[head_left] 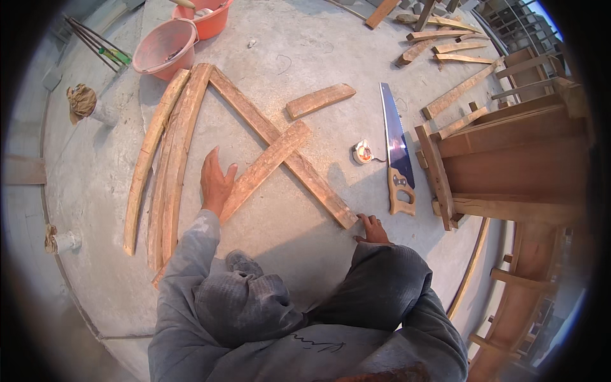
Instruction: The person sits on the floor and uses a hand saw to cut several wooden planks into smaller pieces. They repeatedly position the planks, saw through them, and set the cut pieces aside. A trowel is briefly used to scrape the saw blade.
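Note:
My left hand (217, 181) is open, thumb and fingers apart, over the left edge of a short wooden plank (270, 156). Whether it touches that plank I cannot tell. The short plank lies slantwise across a longer wooden plank (318, 180), and the two form an X on the floor. Beside the longer plank's near end is my right hand (373, 230), its bent fingertips at the end's corner and the thumb apart from them. It does not wrap round the wood. Sawdust is scattered around the crossing.
Long wooden beams (181, 159) lie to the left, below orange buckets (167, 51). A short wood offcut (320, 100), a tape measure (362, 153) and a handsaw (398, 149) are to the right. Farther right stands a wooden frame (509, 153); loose timber (461, 48) lies beyond.

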`<state>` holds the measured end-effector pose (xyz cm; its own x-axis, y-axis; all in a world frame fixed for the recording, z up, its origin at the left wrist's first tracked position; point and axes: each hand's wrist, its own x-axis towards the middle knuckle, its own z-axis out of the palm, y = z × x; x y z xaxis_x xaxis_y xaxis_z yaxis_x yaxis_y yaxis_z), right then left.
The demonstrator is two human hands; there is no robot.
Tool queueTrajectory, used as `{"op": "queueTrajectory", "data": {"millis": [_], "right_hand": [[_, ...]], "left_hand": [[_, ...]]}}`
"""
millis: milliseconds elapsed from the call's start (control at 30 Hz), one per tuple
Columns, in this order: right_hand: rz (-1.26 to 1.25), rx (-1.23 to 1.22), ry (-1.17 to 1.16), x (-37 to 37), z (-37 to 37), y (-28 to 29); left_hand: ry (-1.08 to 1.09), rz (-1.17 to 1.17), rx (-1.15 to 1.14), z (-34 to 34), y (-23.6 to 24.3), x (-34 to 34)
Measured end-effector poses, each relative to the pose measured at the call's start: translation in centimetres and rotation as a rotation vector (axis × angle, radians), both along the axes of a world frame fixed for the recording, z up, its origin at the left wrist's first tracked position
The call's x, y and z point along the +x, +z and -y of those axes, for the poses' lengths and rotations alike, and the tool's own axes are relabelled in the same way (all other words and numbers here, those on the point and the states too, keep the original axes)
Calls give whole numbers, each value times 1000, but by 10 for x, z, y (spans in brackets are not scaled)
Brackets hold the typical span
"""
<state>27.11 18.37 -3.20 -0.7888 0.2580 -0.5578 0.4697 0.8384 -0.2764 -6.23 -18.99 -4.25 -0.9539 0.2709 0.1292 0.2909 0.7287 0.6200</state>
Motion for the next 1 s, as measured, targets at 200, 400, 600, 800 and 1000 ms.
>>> {"op": "queueTrajectory", "data": {"millis": [200, 400, 600, 800, 1000], "right_hand": [[101, -55, -27, 0, -2, 22], [67, -141, -65, 58, -17, 10], [-31, 105, 64, 26, -72, 115], [-325, 417, 15, -43, -107, 268], [-422, 303, -44, -97, -77, 221]], "left_hand": [[-302, 43, -145, -39, 18, 40], [-269, 232, -273, -45, 16, 41], [-222, 127, -262, -29, 11, 39], [-208, 138, -215, -26, 11, 43], [-189, 151, -98, -27, -14, 42]]}}
